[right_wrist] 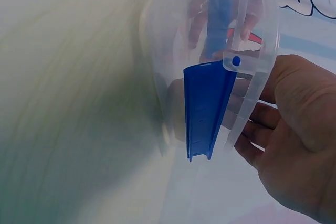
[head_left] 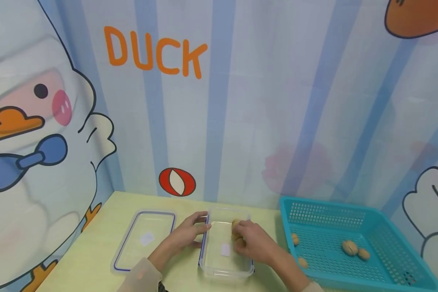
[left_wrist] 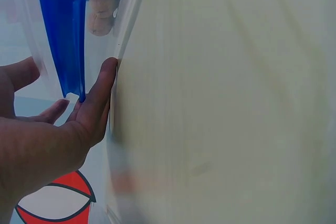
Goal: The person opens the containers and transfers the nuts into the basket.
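Observation:
A clear plastic food box (head_left: 226, 272) stands on the table, with blue side latches (left_wrist: 64, 35) hanging down. My left hand (head_left: 187, 233) holds the box's left side, its fingertips at the rim. My right hand (head_left: 253, 242) reaches over the right side into the box. Its curled fingers pinch a walnut, mostly hidden behind them. Other walnuts (head_left: 235, 223) lie along the right inner wall; the left wrist view shows walnuts (left_wrist: 102, 17) through the plastic. In the right wrist view, the fingers of my right hand (right_wrist: 294, 129) bend over the rim behind a latch (right_wrist: 207, 111).
To the left lies a clear lid (head_left: 146, 253) with a blue seal. On the right, a turquoise basket (head_left: 326, 275) contains several walnuts (head_left: 349, 247). A printed curtain (head_left: 255, 101) hangs behind the pale yellow table (head_left: 91, 251).

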The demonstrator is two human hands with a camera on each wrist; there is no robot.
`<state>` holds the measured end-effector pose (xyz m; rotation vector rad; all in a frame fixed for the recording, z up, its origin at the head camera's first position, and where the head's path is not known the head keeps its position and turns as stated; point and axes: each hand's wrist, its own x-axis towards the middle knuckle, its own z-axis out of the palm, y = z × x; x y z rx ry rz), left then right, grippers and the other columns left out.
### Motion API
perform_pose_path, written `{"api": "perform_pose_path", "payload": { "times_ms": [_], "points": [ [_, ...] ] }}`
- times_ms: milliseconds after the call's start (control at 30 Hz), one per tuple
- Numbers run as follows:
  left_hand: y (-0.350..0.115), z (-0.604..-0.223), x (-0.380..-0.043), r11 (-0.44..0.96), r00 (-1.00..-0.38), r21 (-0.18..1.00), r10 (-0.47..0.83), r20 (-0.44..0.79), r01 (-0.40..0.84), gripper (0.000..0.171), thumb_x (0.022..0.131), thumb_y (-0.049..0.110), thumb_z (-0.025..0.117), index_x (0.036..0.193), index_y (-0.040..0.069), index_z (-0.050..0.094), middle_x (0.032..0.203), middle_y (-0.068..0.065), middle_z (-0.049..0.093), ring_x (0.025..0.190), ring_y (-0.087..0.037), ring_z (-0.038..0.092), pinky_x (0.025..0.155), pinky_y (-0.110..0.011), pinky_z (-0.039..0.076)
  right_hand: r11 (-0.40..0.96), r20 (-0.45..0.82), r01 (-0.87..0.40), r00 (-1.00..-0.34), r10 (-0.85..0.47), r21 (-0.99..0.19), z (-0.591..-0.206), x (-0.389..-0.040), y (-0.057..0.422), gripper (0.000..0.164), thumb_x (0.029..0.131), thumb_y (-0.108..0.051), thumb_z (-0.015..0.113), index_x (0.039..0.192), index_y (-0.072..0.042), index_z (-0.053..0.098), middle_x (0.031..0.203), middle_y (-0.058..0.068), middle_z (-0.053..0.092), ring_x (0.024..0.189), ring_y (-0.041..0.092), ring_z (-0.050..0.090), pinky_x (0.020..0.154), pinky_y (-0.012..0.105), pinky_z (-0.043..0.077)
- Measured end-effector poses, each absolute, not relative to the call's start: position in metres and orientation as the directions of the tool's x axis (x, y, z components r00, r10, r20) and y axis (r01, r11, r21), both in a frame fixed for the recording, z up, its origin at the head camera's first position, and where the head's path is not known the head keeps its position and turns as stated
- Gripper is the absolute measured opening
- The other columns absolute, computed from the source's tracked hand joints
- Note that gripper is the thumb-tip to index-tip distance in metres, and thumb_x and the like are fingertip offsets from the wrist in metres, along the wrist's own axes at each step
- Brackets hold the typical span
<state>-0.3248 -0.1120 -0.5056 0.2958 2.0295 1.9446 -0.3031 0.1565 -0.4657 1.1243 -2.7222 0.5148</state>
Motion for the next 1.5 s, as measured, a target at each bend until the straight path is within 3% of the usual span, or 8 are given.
{"api": "perform_pose_path", "payload": {
  "times_ms": [300, 500, 1000, 1133, 1300, 1500],
  "points": [
    [-0.1088, -0.5054, -0.3249, 0.062, -0.927, 0.996, 0.366, -0.082, -0.064, 0.064, 0.108, 0.022, 0.064, 0.161, 0.002, 0.035, 0.161, -0.031, 0.037, 0.134, -0.047, 0.054, 0.092, -0.057, 0.061, 0.678, 0.227, -0.729, -0.679, -0.698, -0.097, -0.4662, -0.3012, 0.1595, 0.025, 0.079, -0.007, 0.086, 0.101, -0.008, 0.073, 0.096, 0.001, 0.070, 0.084, 0.017, 0.060, 0.081, 0.042, 0.057],
    [-0.1086, -0.5040, -0.3251, 0.068, -0.929, 0.996, 0.359, -0.083, -0.063, 0.067, 0.107, 0.024, 0.066, 0.161, 0.001, 0.034, 0.161, -0.031, 0.037, 0.134, -0.047, 0.054, 0.092, -0.058, 0.061, 0.668, 0.205, -0.737, -0.673, -0.710, -0.104, -0.4655, -0.3020, 0.1594, 0.028, 0.076, -0.008, 0.088, 0.099, -0.011, 0.073, 0.099, -0.003, 0.068, 0.086, 0.013, 0.062, 0.082, 0.042, 0.057],
    [-0.1066, -0.5025, -0.3218, 0.061, -0.927, 0.996, 0.365, -0.086, -0.069, 0.066, 0.107, 0.022, 0.065, 0.161, 0.000, 0.034, 0.161, -0.032, 0.036, 0.135, -0.050, 0.053, 0.091, -0.059, 0.061, 0.647, 0.185, -0.758, -0.650, -0.737, -0.082, -0.4642, -0.3003, 0.1556, 0.028, 0.075, -0.001, 0.083, 0.078, -0.017, 0.059, 0.080, -0.012, 0.047, 0.068, 0.006, 0.042, 0.067, 0.031, 0.045],
    [-0.1071, -0.5020, -0.3204, 0.053, -0.927, 0.996, 0.365, -0.091, -0.077, 0.066, 0.107, 0.022, 0.065, 0.161, 0.000, 0.034, 0.161, -0.032, 0.036, 0.137, -0.050, 0.051, 0.093, -0.058, 0.060, 0.640, 0.207, -0.761, -0.647, -0.734, -0.110, -0.4662, -0.3005, 0.1558, 0.024, 0.080, -0.003, 0.081, 0.081, -0.017, 0.062, 0.082, -0.011, 0.050, 0.070, 0.006, 0.043, 0.069, 0.030, 0.046],
    [-0.1088, -0.5012, -0.3204, 0.062, -0.932, 0.996, 0.351, -0.088, -0.070, 0.068, 0.107, 0.024, 0.066, 0.162, 0.000, 0.033, 0.161, -0.031, 0.037, 0.138, -0.049, 0.050, 0.094, -0.058, 0.060, 0.628, 0.255, -0.763, -0.644, -0.721, -0.152, -0.4689, -0.2997, 0.1542, 0.011, 0.089, -0.007, 0.081, 0.095, -0.012, 0.073, 0.093, -0.006, 0.062, 0.077, 0.005, 0.053, 0.076, 0.029, 0.055],
    [-0.1100, -0.5029, -0.3213, 0.065, -0.933, 0.996, 0.349, -0.087, -0.068, 0.068, 0.106, 0.023, 0.066, 0.161, -0.001, 0.033, 0.161, -0.032, 0.036, 0.138, -0.048, 0.050, 0.094, -0.057, 0.060, 0.606, 0.263, -0.749, -0.661, -0.702, -0.267, -0.4649, -0.2945, 0.1515, 0.014, 0.094, -0.011, 0.079, 0.107, -0.007, 0.075, 0.098, -0.003, 0.065, 0.087, 0.006, 0.061, 0.081, 0.026, 0.058]
  ]
}}
